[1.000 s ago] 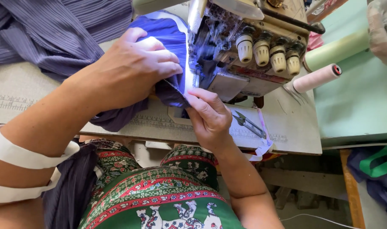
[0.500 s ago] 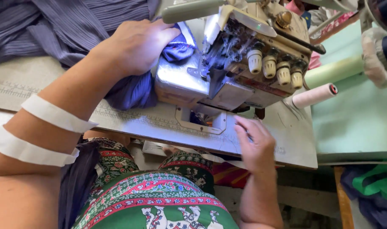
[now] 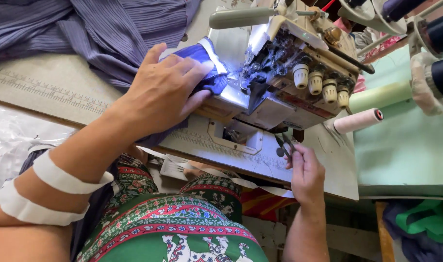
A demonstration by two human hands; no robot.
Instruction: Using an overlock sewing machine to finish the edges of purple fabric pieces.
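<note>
Blue fabric [image 3: 202, 65] sits right up on the bed of the sewing machine [image 3: 279, 73], its folded edge lit bright where it meets the needle area. It is thin, soft cloth, light and floppy by the look of it, likely to slide and bunch on that smooth metal plate, so it wants a flat palm on top near the edge rather than a pinch at a corner.

And that is just what the left hand [image 3: 163, 92] gives it: fingers laid out flat and close together, pressing the cloth down against the machine bed, thumb tucked along the near side. Two white bands [image 3: 51, 191] wrap the left forearm.

Over to the right hand [image 3: 306, 174], low at the front of the table [image 3: 328, 165]: it pinches a small pair of thread snips [image 3: 283, 144] between thumb and fingertips, blades pointing up toward the underside of the machine, well apart from the cloth. The snips are small, hard and pointed, best held by the middle as they are here.

Moving out, more cloth, purple-grey and striped [image 3: 114, 34], lies heaped behind the left hand across the table top. A row of cream tension knobs [image 3: 321, 85] lines the machine's face. A pale pink thread cone [image 3: 357, 120] lies on its side to the right, against a green surface [image 3: 406, 150]. A strip of white tape [image 3: 221, 173] trails off the table's front edge above a green and red patterned lap [image 3: 173, 228].
</note>
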